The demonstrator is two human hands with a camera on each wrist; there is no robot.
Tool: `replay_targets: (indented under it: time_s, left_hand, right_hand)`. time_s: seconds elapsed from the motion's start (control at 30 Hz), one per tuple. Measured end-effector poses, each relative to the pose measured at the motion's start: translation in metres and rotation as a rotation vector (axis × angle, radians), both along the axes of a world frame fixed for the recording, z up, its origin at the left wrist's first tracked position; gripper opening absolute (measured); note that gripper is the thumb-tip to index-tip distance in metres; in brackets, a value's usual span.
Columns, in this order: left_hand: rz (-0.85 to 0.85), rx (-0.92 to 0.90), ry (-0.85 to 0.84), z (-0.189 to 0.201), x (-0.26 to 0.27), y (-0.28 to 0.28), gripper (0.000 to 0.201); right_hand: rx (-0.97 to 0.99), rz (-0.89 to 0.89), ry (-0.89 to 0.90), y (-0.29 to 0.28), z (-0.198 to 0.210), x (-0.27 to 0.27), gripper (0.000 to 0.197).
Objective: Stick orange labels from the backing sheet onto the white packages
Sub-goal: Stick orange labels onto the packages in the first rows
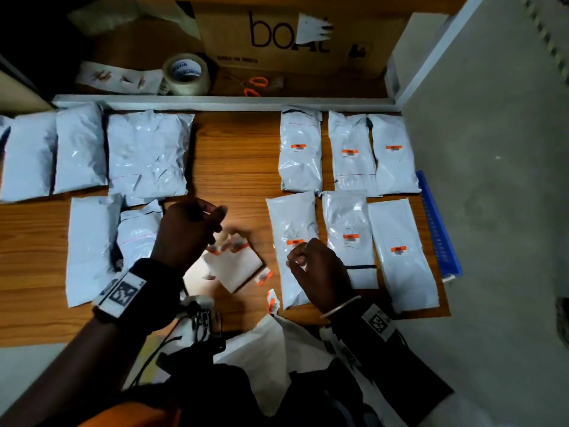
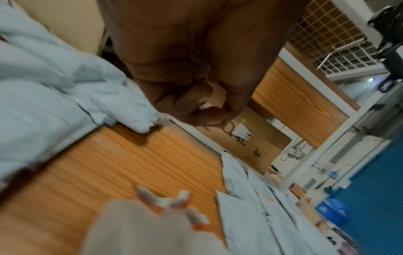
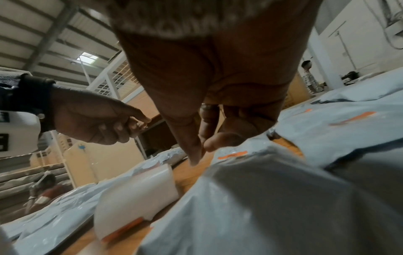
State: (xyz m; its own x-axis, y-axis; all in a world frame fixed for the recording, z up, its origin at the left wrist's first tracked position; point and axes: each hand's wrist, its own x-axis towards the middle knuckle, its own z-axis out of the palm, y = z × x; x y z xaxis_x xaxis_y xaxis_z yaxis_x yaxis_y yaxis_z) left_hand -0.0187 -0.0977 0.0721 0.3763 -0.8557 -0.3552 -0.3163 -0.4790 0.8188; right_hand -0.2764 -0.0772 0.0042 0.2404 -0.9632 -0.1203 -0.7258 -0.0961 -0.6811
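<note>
Several white packages (image 1: 349, 155) with orange labels lie in two rows at the right. Unlabelled packages (image 1: 147, 149) lie at the left. The white backing sheet (image 1: 237, 269) (image 2: 139, 229) (image 3: 137, 191) lies between my hands with orange labels (image 1: 238, 248) curling along its far edge. My left hand (image 1: 212, 224) (image 2: 209, 113) hovers above the sheet, fingers curled, thumb against the forefinger, with nothing plainly held. My right hand (image 1: 297, 257) (image 3: 201, 151) hangs over the near-left labelled package (image 1: 289, 217), just by its label (image 1: 295, 242) (image 3: 233, 154), forefinger pointing down beside the thumb, empty.
Two loose labels (image 1: 264, 276) (image 1: 272, 302) lie on the wooden table (image 1: 234, 167) near the sheet. Behind a grey ledge (image 1: 215, 101) sit a tape roll (image 1: 187, 73), orange scissors (image 1: 255, 84) and a cardboard box (image 1: 292, 38). A blue strip (image 1: 437, 223) lines the table's right edge.
</note>
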Motion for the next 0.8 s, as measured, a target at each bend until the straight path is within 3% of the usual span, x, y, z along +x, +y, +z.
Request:
replay_targets:
  time_s: [0.07,0.23,0.4,0.53,0.8]
  left_hand:
    - [-0.030,0.055,-0.082,-0.003,0.021,0.012,0.025]
    - [-0.054,0.211,-0.020,-0.029,0.044,0.046,0.027]
    - [-0.050,0.259,0.033,-0.058,0.064,0.067,0.021]
    - [-0.106,0.267,0.028,-0.057,0.073,0.063,0.022]
    - [-0.229,0.303,0.100,-0.052,0.084,0.047,0.027]
  right_hand:
    - [0.036,0.066,0.028,0.005,-0.001,0.012,0.009]
    - [0.084,0.104,0.251,0.017,-0.012,0.044,0.036]
    - [0.054,0.097,0.366,0.020,-0.016,0.060,0.017]
    - [0.058,0.048,0.342,0.022,-0.014,0.062,0.005]
    - [-0.015,-0.026,0.316,0.034,-0.008,0.067,0.009]
